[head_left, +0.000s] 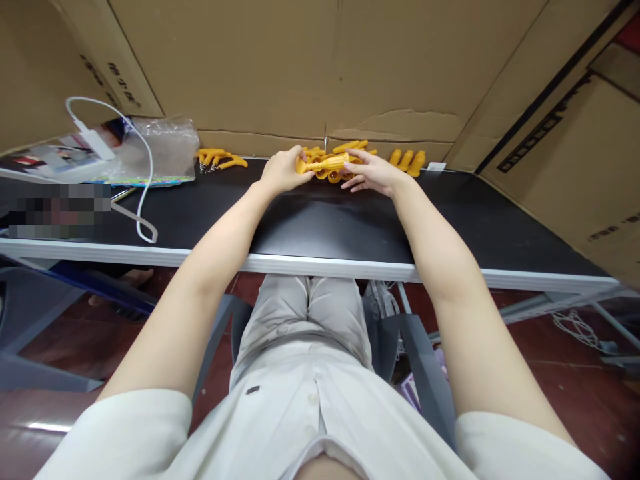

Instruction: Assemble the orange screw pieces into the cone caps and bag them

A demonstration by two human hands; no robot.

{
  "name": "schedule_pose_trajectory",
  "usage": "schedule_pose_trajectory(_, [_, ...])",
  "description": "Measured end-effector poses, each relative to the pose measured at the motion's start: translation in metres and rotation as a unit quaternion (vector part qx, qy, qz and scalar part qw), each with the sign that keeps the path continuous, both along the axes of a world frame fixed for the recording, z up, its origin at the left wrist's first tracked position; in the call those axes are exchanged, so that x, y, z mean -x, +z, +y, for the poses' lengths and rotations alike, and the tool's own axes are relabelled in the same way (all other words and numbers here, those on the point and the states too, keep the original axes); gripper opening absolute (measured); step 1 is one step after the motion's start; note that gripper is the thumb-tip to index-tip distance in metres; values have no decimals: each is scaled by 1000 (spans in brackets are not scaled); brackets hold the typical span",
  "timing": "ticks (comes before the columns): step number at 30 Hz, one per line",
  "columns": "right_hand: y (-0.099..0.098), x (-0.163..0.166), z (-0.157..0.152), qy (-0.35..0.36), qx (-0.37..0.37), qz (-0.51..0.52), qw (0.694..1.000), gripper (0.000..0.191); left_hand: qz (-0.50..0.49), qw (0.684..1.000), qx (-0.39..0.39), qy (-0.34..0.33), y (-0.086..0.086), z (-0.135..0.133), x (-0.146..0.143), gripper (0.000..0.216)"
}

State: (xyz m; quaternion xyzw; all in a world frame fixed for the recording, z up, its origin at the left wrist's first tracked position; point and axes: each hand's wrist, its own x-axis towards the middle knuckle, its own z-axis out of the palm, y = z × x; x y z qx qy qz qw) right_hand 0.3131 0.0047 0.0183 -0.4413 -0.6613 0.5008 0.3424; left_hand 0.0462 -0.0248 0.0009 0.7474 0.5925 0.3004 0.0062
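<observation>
My left hand (284,170) pinches the left end of a yellow ribbed plastic piece (327,163), narrow and beaded at that end and wider towards the right. The piece lies level just above a pile of yellow plastic parts (334,177), some with round open ends. Beside its wide end is my right hand (375,173), fingers spread and fingertips at or touching that end. The right thumb is hard to make out. Several yellow parts (413,162) stand upright right of my right hand. Left of my left hand lie curved yellow parts (220,160) with shiny metal ends.
Cardboard panels (330,67) wall the black table (330,230) at the back and sides. At left are a clear plastic bag (167,147), a white device (97,143) and its looped white cable (150,160). A small white slip (437,166) lies at back right.
</observation>
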Motion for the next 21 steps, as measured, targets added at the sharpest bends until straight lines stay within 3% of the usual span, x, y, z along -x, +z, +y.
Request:
schedule_pose_trajectory(3, [-3, 0, 4, -6, -4, 21, 1000, 63, -2, 1000, -5, -3, -1, 1, 0, 43])
schedule_pose_trajectory(10, [0, 4, -1, -29, -19, 39, 999, 35, -5, 1000, -8, -11, -3, 3, 0, 41])
schedule_pose_trajectory(21, [9, 10, -17, -60, -4, 44, 997, 22, -5, 999, -15, -40, -5, 7, 5, 44])
